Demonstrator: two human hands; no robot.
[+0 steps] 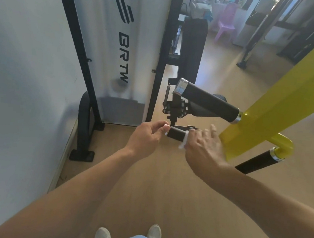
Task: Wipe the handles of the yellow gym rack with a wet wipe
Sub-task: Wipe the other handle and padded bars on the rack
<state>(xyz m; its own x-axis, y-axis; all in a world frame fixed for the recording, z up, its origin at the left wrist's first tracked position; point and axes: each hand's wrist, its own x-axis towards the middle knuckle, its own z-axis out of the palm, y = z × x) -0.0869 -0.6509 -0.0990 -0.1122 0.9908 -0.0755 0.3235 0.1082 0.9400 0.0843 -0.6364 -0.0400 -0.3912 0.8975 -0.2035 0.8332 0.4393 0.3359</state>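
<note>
The yellow gym rack (269, 120) slants down from the upper right. A thick black handle (209, 101) with chrome end caps sticks out of it to the left. Below that is a short black handle (177, 134). My left hand (146, 135) pinches its left end. My right hand (204, 145), blurred, presses a white wet wipe (183, 142) around the right part of that short handle. A strip of the wipe hangs below my fingers. Another black handle (254, 163) runs down-left from the rack's yellow elbow at the right.
A white panel (120, 56) in a black frame stands close on the left, with a black floor bracket (83, 130) beside the wall. A black padded bench (192, 48) lies beyond the handles. A pink plastic chair (224, 23) stands far back. Below is wood floor.
</note>
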